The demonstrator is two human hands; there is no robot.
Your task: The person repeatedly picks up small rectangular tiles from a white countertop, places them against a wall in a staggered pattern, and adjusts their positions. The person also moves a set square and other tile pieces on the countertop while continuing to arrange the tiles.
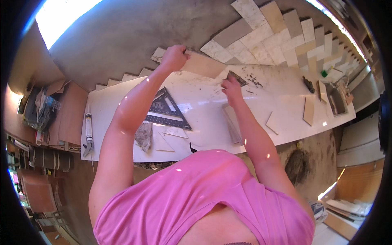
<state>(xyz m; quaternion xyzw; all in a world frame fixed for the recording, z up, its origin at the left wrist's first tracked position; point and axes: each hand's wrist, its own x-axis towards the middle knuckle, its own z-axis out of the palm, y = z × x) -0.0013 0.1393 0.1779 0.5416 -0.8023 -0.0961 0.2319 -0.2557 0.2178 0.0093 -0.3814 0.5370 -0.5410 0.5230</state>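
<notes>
My left hand (pixel 176 58) grips the upper edge of a long beige tile (pixel 203 64), which leans against the wall at the back of the white countertop (pixel 205 95). A marbled tile (pixel 158 54) shows just left of that hand. My right hand (pixel 231 88) is low over the counter, its fingers at the near corner of a dark, mortar-smeared flat piece (pixel 239 79). The hand hides part of this piece, so its exact kind is unclear. Dark mortar crumbs (pixel 254 80) lie scattered to its right. Beneath my left forearm lies a black rafter square (pixel 168 108).
Herringbone tiles (pixel 266 39) cover the wall at right; bare grey render (pixel 131 33) is at left. The counter holds a caulking gun (pixel 88 131), a mortar-covered scrap (pixel 144 136), stacked tiles (pixel 231 122), tile offcuts (pixel 308 111) and a sink (pixel 336 99) at far right.
</notes>
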